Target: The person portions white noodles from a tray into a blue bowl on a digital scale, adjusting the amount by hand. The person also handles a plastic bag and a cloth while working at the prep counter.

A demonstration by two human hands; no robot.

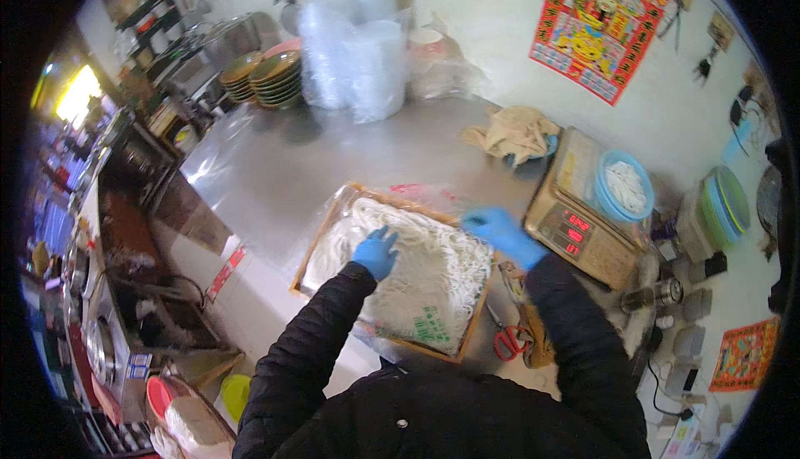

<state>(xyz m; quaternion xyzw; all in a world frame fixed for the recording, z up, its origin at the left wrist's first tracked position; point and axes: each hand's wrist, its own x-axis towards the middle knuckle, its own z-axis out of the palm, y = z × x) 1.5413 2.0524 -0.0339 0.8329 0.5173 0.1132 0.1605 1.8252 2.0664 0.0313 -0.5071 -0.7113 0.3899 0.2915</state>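
A shallow wooden tray lies before me, holding white noodles. Clear plastic film with green printing covers part of them. My left hand, in a blue glove, is over the noodles and film with its fingers spread and nothing in them. Also gloved in blue, my right hand is blurred at the tray's right corner, between the tray and a digital scale. Its fingers look bent; whether they hold anything is unclear. On the scale sits a light blue bowl with white noodles inside.
Red-handled scissors lie right of the tray. Behind the scale's left side is a crumpled beige cloth. Stacked bowls and bagged plastic containers stand along the back of the metal table. A glass jar lies at right.
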